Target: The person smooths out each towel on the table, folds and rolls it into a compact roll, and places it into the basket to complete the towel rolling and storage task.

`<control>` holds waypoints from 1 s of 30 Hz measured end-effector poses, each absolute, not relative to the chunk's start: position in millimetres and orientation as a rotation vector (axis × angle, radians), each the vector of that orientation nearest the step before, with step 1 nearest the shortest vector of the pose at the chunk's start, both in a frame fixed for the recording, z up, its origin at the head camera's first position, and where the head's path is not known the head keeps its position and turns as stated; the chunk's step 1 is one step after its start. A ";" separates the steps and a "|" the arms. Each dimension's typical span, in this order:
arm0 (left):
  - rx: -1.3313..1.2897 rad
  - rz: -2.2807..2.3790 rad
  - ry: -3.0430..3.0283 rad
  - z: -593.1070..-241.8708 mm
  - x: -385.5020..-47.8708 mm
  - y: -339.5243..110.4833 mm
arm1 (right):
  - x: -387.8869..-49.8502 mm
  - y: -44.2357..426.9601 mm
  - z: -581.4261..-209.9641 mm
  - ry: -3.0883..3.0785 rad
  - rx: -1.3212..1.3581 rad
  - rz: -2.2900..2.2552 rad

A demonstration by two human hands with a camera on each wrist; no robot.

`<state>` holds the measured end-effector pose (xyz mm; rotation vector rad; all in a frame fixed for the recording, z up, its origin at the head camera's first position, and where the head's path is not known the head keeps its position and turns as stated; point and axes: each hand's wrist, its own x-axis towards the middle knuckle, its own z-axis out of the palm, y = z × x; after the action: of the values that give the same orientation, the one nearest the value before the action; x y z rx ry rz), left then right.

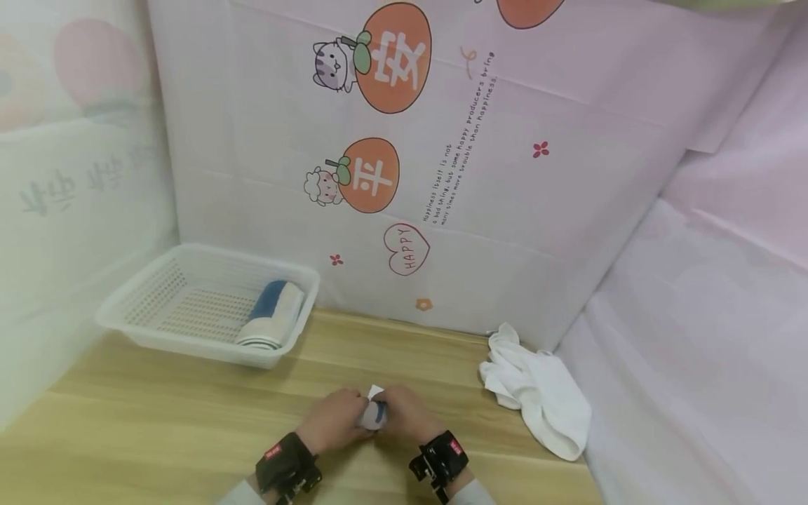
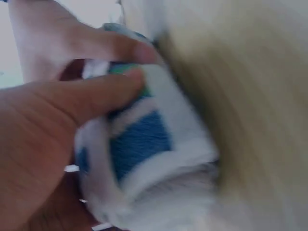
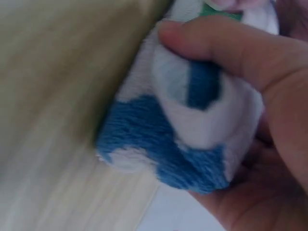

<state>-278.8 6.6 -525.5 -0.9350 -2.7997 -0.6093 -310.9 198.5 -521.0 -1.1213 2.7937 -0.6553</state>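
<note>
A small white and blue towel (image 1: 374, 416), folded or rolled into a thick bundle, is between my two hands low in the middle of the head view. My left hand (image 1: 334, 419) grips one side, its thumb pressing on the patterned face of the towel (image 2: 142, 139) in the left wrist view. From the other side my right hand (image 1: 409, 415) holds it, thumb across the rolled layer and fingers beneath. A patch of green shows near the thumbs on the towel (image 3: 139, 120) in the right wrist view. Hands cover most of it in the head view.
A white plastic basket (image 1: 208, 351) stands at the back left, with a rolled blue and white towel (image 1: 273, 315) in its right end. A crumpled white cloth (image 1: 536, 393) lies on the wooden table (image 1: 189, 421) at the right. Printed cloth walls (image 1: 492, 266) enclose the table.
</note>
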 end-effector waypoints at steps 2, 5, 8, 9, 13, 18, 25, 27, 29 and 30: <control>-0.901 -0.546 -2.808 -524.7 -276.2 10.2 | -310.2 195.5 -523.7 2.818 -1.180 -0.639; -0.874 -0.419 -2.805 -525.9 -274.0 15.6 | -308.2 190.2 -527.4 2.858 -1.257 -0.603; -0.833 -0.422 -2.839 -529.1 -274.1 20.0 | -307.8 187.7 -529.1 2.862 -1.275 -0.601; -0.814 -0.455 -2.852 -529.9 -274.8 20.4 | -307.9 187.7 -528.7 2.853 -1.268 -0.613; -0.733 -0.709 -2.873 -530.0 -278.8 16.1 | -311.1 186.9 -522.3 2.774 -1.228 -0.711; -0.695 -0.875 -2.819 -512.0 -290.2 -4.3 | -322.5 173.2 -505.7 2.823 -1.259 -0.750; -0.397 -1.029 -2.853 -447.0 -314.8 -57.7 | -343.8 135.2 -464.6 2.906 -1.323 -0.974; -0.303 -1.040 -2.873 -426.9 -321.0 -79.7 | -348.6 121.6 -456.5 2.921 -1.336 -1.000; -0.206 -1.063 -2.876 -409.4 -325.5 -104.9 | -351.2 106.5 -451.4 2.921 -1.351 -0.990; -0.179 -1.077 -2.870 -402.6 -327.9 -118.4 | -352.2 98.7 -450.8 2.923 -1.371 -0.968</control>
<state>-327.9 -118.4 -402.6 -0.1788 -2.8701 -1.0774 -352.2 98.7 -450.8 -1.3713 2.9228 -0.9684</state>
